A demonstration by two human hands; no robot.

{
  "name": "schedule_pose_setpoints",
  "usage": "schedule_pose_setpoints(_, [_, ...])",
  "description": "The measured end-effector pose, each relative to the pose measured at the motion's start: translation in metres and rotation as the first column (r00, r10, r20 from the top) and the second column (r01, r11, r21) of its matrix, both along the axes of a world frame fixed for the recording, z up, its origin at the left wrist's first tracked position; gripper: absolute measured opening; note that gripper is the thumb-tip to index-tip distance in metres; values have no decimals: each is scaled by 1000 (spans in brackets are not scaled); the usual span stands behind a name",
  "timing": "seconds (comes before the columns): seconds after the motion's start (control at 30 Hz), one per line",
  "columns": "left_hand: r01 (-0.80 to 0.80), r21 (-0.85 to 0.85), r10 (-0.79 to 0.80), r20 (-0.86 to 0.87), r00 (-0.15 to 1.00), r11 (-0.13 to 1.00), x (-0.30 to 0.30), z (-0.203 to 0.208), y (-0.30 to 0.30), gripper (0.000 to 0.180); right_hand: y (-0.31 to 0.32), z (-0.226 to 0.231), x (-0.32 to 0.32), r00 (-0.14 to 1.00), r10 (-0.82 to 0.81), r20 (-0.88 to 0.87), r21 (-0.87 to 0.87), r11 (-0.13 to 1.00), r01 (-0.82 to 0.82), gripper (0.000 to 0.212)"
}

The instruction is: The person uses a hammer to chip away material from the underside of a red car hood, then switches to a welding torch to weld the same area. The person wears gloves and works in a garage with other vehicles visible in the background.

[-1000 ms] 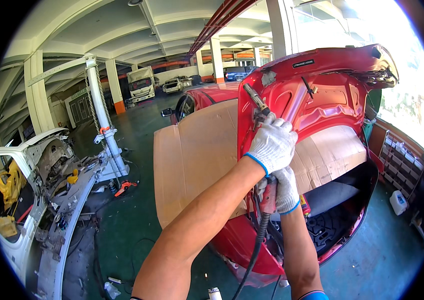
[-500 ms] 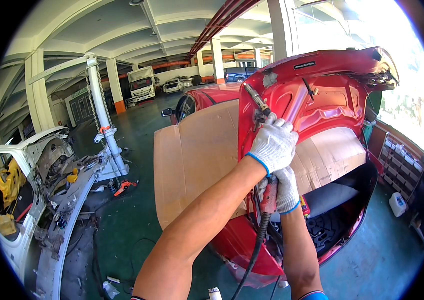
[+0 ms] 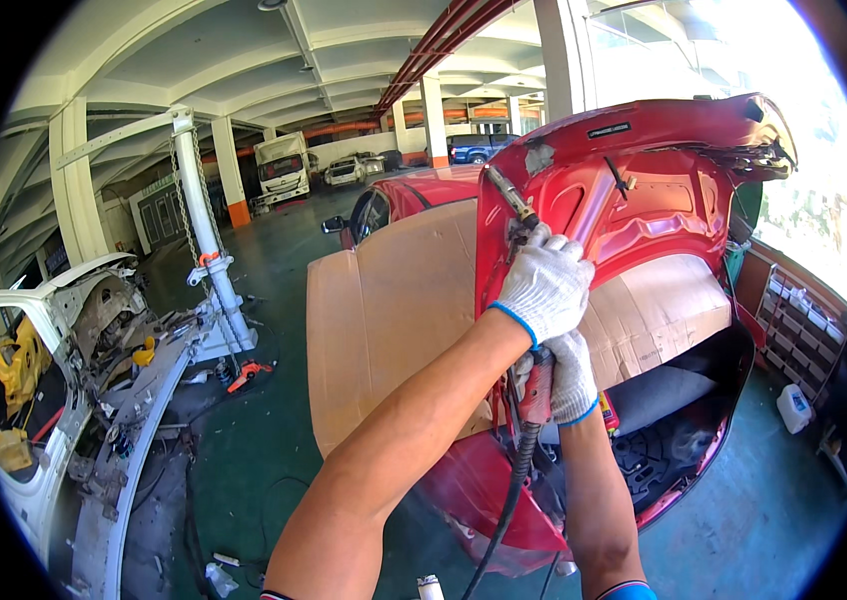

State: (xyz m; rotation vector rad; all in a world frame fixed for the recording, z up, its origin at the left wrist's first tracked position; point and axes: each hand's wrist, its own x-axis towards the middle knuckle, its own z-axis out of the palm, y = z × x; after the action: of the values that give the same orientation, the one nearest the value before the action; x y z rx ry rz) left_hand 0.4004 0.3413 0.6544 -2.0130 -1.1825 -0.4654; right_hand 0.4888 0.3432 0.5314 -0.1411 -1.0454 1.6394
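Observation:
Both my hands wear white knit gloves with blue cuffs and close round a welding torch (image 3: 537, 392) with a red handle. My right hand (image 3: 572, 378) grips beside that handle. Higher up, my left hand (image 3: 548, 285) is wrapped round the upper part, its fingers partly hidden. The metal nozzle (image 3: 504, 187) points up and left, close to the edge of a raised red trunk lid (image 3: 644, 205). A black cable (image 3: 512, 500) runs down from the handle. Bare grey metal shows on the lid near the nozzle.
Cardboard sheets (image 3: 394, 310) cover the red car's body (image 3: 484, 500) left of and behind my hands. The open trunk (image 3: 664, 440) gapes at right. Left stand a chained frame-pulling post (image 3: 206, 220) and a stripped white car body (image 3: 54, 310). A white jug (image 3: 795, 408) sits at right.

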Motion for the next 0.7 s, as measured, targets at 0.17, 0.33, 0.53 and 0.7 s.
schedule_pose_setpoints(0.17, [0,27,0,3,1000,1000,-3,-2,2,28,-1,1,-2,1000,-1,9,4,1000,1,24])
schedule_pose_setpoints(0.33, [8,33,-8,-2,1000,999,-1,0,-1,28,-6,6,2,1000,-4,23,16,1000,4,24])
schedule_pose_setpoints(0.53, [49,87,-49,-5,999,995,-2,-1,-2,25,2,-1,2,999,-2,33,38,999,1,25])
schedule_pose_setpoints(0.7, [63,75,-69,81,994,995,-3,-3,-12,25,-11,8,4,999,53,3,41,998,-53,24])
